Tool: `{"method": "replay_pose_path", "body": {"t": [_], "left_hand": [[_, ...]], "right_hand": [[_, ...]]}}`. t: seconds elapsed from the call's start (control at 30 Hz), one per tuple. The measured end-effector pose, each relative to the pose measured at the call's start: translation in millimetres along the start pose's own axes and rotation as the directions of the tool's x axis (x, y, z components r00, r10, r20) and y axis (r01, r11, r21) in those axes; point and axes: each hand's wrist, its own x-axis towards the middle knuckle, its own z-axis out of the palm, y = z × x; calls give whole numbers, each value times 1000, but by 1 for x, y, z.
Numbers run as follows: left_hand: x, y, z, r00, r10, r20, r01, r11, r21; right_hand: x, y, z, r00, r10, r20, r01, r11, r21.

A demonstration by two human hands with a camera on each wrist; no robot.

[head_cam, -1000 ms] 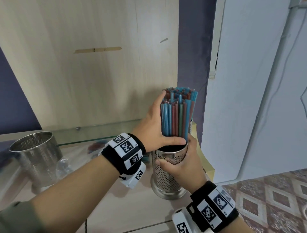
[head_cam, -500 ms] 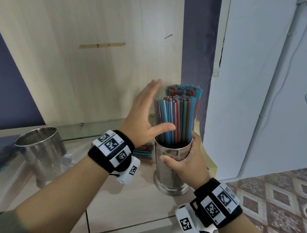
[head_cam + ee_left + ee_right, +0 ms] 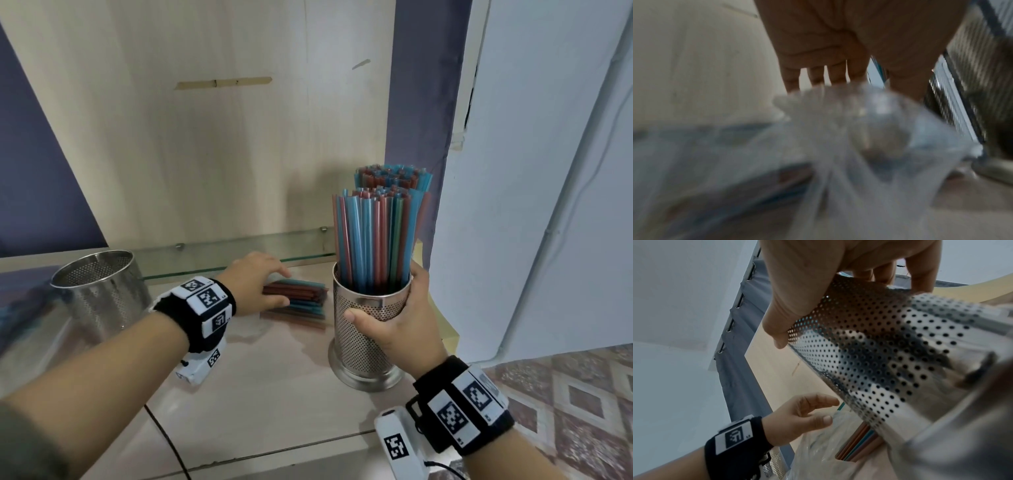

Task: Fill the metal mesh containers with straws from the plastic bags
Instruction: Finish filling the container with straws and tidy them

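A perforated metal container (image 3: 363,346) full of upright blue, red and green straws (image 3: 373,240) stands on the counter. My right hand (image 3: 394,318) grips its upper wall, thumb in front, seen close in the right wrist view (image 3: 838,288) on the container (image 3: 890,345). My left hand (image 3: 260,284) hovers, fingers relaxed, over a clear plastic bag with straws (image 3: 301,303) lying left of that container. In the blurred left wrist view its fingers (image 3: 830,76) are straight above the bag (image 3: 849,129). The right wrist view shows the left hand (image 3: 807,415) at the bag's mouth (image 3: 818,451).
A second straw-filled container (image 3: 394,174) stands behind the held one, against the wall corner. An empty mesh container (image 3: 99,298) stands at the left of the counter. A glass strip (image 3: 239,246) runs along the back wall. Patterned floor (image 3: 565,411) lies to the right.
My left hand let go of the straw bundle in the container and moved down and left to the bag on the counter. The straws now stand loose in the container.
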Motion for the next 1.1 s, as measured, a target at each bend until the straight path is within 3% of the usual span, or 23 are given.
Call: {"method": "replay_pose_path", "body": {"t": [0.2, 0.5, 1.1], "left_hand": [[17, 1, 34, 998, -9, 65, 11, 1000, -25], [23, -11, 55, 961, -137, 240, 121, 989, 80], [8, 2, 45, 966, -107, 236, 66, 982, 177]], "right_hand": [[-1, -3, 0, 999, 36, -9, -36, 999, 21], [-1, 0, 1, 998, 57, -2, -57, 998, 34], [-1, -1, 2, 998, 60, -5, -60, 998, 3]]}}
